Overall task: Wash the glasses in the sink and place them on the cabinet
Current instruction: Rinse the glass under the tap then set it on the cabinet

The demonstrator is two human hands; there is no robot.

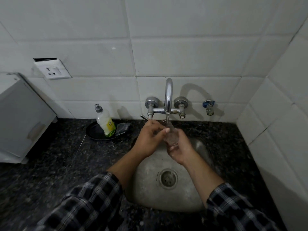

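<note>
Glass [171, 137] under tap [168, 95], above sink [148, 190]

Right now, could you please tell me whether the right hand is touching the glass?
Touching. The head view shows the right hand wrapped round the lower end of the glass, with no gap, under the tap.

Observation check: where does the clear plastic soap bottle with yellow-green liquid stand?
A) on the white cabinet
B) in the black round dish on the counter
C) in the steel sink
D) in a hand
B: the clear plastic soap bottle stands in the black round dish, left of the steel sink.
</note>
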